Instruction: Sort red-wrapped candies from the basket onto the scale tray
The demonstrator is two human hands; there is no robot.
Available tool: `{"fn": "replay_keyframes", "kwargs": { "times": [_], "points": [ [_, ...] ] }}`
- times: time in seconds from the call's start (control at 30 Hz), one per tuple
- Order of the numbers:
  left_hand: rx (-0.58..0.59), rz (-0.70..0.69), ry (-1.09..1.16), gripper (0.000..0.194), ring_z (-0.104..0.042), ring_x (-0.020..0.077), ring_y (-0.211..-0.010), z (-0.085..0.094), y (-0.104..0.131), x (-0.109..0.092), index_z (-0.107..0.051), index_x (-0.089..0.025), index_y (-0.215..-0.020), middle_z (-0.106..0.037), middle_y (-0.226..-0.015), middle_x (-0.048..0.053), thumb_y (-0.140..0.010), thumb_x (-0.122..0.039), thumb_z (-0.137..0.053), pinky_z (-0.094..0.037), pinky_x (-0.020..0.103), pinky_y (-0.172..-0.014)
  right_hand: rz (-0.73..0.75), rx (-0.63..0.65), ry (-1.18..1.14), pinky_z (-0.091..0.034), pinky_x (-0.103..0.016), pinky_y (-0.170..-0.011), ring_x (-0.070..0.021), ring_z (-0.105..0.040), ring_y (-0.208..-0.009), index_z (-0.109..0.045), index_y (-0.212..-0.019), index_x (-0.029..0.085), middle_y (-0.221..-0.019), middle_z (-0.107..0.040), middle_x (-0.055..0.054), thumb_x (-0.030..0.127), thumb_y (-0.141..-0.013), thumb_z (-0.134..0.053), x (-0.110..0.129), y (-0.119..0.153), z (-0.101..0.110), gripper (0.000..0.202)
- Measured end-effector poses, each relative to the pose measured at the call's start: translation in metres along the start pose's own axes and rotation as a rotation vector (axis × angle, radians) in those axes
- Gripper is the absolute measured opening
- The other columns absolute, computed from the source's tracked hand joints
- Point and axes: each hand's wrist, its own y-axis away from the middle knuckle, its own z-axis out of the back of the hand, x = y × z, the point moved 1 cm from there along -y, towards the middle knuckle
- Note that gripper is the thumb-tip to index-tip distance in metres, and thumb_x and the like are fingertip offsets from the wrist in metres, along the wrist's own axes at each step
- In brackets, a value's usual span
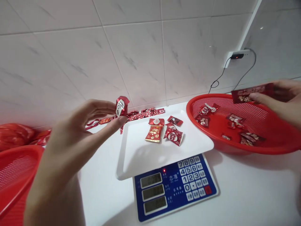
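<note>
Between the thumb and fingers of my left hand (82, 131) is a small red wrapped candy (121, 106) with a white label, held up near the left side of the scale's white tray (141, 157). My right hand (282, 100) pinches a flat dark red packet (249, 93) over the right red basket (225, 142). On the tray lie several wrapped candies, among them a red and gold one (154, 134) and a red one with a white print (174, 136). More small red packets (235, 118) are inside the right basket.
The blue scale panel (175, 188) with keys and displays faces me. Red packets (148, 112) lie along the tiled wall behind the tray. Another red basket (18, 179) and a red bag (15, 136) are at left. Thin cables run from a wall socket (228, 59).
</note>
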Motion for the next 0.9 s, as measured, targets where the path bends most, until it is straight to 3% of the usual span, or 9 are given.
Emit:
{"fn": "replay_keyframes", "kwargs": {
  "times": [0.07, 0.2, 0.3, 0.47, 0.6, 0.7, 0.77, 0.83, 0.9],
  "points": [
    [-0.046, -0.037, 0.062, 0.025, -0.073, 0.0187, -0.091, -0.005, 0.002, -0.004, -0.075, -0.027, -0.099, -0.078, -0.099, -0.002, -0.079, -0.04, -0.082, -0.056, 0.031, -0.085, 0.059, 0.001, -0.04, -0.051, -0.036, -0.069, -0.0248, -0.072, -0.084, -0.077, -0.099, 0.024, -0.094, -0.078, -0.009, 0.039, -0.083, -0.071, 0.008, -0.002, 0.001, 0.023],
    [0.017, -0.067, 0.08, 0.02, -0.073, 0.0176, -0.088, -0.019, 0.002, -0.006, -0.074, -0.027, -0.098, -0.078, -0.095, -0.003, -0.082, -0.038, -0.079, -0.056, 0.032, -0.085, 0.065, 0.105, -0.131, -0.051, -0.033, -0.066, -0.0184, -0.07, -0.076, -0.076, -0.092, 0.022, -0.084, -0.076, -0.006, 0.033, -0.085, -0.073, 0.039, -0.002, -0.001, 0.014],
    [0.03, -0.069, 0.056, 0.02, -0.073, 0.0173, -0.09, -0.023, 0.001, -0.004, -0.074, -0.027, -0.099, -0.079, -0.097, -0.003, -0.083, -0.039, -0.078, -0.056, 0.031, -0.085, 0.104, 0.088, -0.211, -0.053, -0.033, -0.066, -0.0166, -0.07, -0.076, -0.077, -0.094, 0.022, -0.087, -0.076, -0.005, 0.034, -0.086, -0.074, 0.058, 0.0, -0.006, 0.015],
    [0.016, -0.109, 0.095, 0.018, -0.074, 0.0147, -0.09, -0.022, 0.002, -0.004, -0.074, -0.026, -0.101, -0.079, -0.097, -0.004, -0.085, -0.033, -0.079, -0.057, 0.026, -0.085, 0.069, 0.129, -0.462, -0.051, -0.027, -0.052, -0.013, -0.064, -0.059, -0.072, -0.124, 0.029, -0.078, -0.072, 0.0, 0.029, -0.087, -0.075, 0.067, 0.016, -0.025, 0.037],
    [-0.029, -0.27, 0.111, 0.022, -0.072, 0.014, -0.092, -0.033, 0.009, -0.015, -0.07, -0.022, -0.107, -0.076, -0.102, -0.001, -0.087, -0.025, -0.077, -0.057, 0.027, -0.088, 0.168, 0.573, -0.697, -0.055, -0.027, -0.057, -0.0123, -0.064, -0.064, -0.078, -0.11, 0.027, -0.095, -0.075, -0.003, 0.032, -0.096, -0.065, 0.08, 0.039, -0.046, 0.02],
    [0.014, -0.453, -0.019, 0.025, -0.07, 0.0161, -0.095, -0.051, 0.017, -0.029, -0.07, -0.018, -0.111, -0.075, -0.104, 0.003, -0.088, -0.024, -0.077, -0.056, 0.028, -0.086, 0.133, 1.001, -0.891, -0.06, -0.032, -0.073, -0.0173, -0.071, -0.083, -0.077, -0.113, 0.024, -0.11, -0.075, -0.006, 0.038, -0.1, -0.059, 0.096, 0.058, -0.059, 0.027],
    [0.044, -0.512, -0.052, 0.022, -0.07, 0.0168, -0.094, -0.063, 0.022, -0.036, -0.07, -0.018, -0.112, -0.075, -0.101, 0.004, -0.091, -0.023, -0.076, -0.056, 0.029, -0.083, 0.122, 1.122, -0.955, -0.061, -0.034, -0.079, -0.0186, -0.072, -0.088, -0.074, -0.119, 0.023, -0.107, -0.076, -0.006, 0.038, -0.098, -0.062, 0.104, 0.064, -0.062, 0.029],
    [0.064, -0.52, -0.02, 0.022, -0.071, 0.0166, -0.095, -0.07, 0.022, -0.04, -0.07, -0.019, -0.116, -0.075, -0.102, 0.004, -0.095, -0.023, -0.072, -0.057, 0.028, -0.083, 0.127, 1.059, -0.885, -0.061, -0.034, -0.078, -0.0186, -0.072, -0.084, -0.074, -0.117, 0.022, -0.103, -0.076, -0.006, 0.037, -0.092, -0.071, 0.106, 0.06, -0.06, 0.03],
    [0.123, -0.491, 0.001, 0.032, -0.071, 0.018, -0.104, -0.071, 0.017, -0.038, -0.065, -0.021, -0.129, -0.074, -0.117, 0.006, -0.097, -0.028, -0.068, -0.058, 0.029, -0.088, 0.142, 0.861, -0.749, -0.06, -0.036, -0.077, -0.0211, -0.072, -0.086, -0.073, -0.113, 0.023, -0.108, -0.076, -0.006, 0.039, -0.088, -0.074, 0.099, 0.046, -0.051, 0.03]
  ]
}}
